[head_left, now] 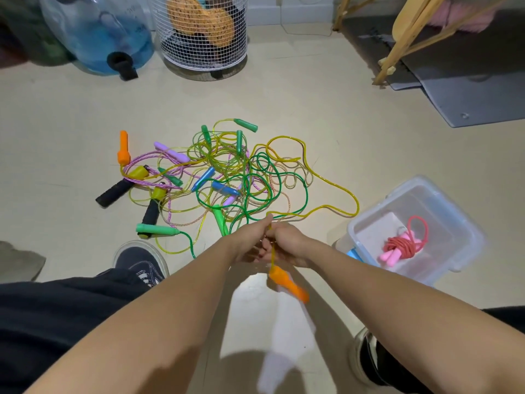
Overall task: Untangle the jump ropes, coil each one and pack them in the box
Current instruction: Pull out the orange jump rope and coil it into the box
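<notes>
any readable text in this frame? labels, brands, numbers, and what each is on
None can be read.
Blue water jug: faint embossed marks on its shoulder, too blurred to read.
Clear plastic box: no label shows.
Jump rope handles, such as the orange handle hanging below the hands: no print shows; this one is motion-blurred.
Black shoe: no logo or lettering legible.
</notes>
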